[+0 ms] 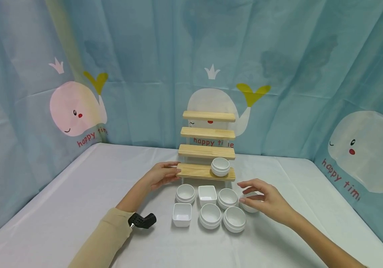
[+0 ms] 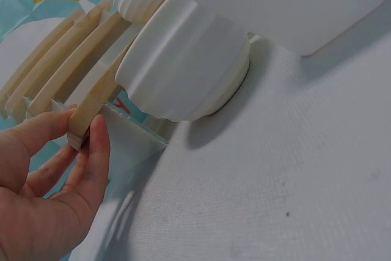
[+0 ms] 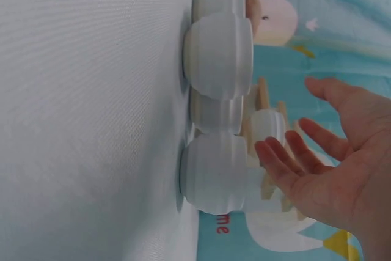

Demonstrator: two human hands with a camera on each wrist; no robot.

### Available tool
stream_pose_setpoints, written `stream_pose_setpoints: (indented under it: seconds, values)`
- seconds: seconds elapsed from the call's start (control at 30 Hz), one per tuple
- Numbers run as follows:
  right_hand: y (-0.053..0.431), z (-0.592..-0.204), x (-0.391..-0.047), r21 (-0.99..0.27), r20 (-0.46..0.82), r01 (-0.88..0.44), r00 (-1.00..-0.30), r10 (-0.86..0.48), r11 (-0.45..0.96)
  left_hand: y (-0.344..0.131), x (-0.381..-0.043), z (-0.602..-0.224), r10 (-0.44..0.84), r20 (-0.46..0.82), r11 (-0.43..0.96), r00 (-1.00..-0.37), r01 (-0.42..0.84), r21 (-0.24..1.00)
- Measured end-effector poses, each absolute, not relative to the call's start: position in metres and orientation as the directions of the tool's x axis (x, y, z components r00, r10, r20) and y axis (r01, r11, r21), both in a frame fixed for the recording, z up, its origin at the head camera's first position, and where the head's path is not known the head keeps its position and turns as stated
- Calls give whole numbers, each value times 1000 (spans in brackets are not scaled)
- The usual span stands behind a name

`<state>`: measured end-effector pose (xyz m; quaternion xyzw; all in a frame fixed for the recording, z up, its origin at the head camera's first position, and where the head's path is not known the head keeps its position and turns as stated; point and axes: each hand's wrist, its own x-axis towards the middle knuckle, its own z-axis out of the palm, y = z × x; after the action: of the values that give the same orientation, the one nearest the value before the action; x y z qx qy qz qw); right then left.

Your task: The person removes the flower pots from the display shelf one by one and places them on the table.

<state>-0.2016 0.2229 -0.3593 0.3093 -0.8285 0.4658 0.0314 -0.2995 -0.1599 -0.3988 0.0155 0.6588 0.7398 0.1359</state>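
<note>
My left hand [image 1: 161,175] is at the left end of a small stepped wooden rack, pinching its lowest shelf [image 2: 98,99] between thumb and fingers. A round white bowl [image 1: 220,166] sits at the right part of that shelf. My right hand [image 1: 266,201] hovers by the rightmost round bowl [image 1: 252,207], partly hiding it in the head view. Its fingers [image 3: 275,162] are spread and loosely bent, with nothing between them in the right wrist view. Close by on the table stands another round bowl [image 1: 227,198].
In front of the rack stand several more white bowls, among them a square one [image 1: 207,195] and a second square one [image 1: 182,214]. The upper shelves [image 1: 208,133] rise toward a blue curtain [image 1: 144,93] with whale prints. White cloth [image 1: 60,208] covers the table.
</note>
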Motion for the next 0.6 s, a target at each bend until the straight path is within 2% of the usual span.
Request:
stream_pose_setpoints:
  seconds: [0.6]
  values:
    - [221,-355,-212,-761,336,-522,-825,-455,385,-159,-298,-396,226,-154,-91,-962,-178,980]
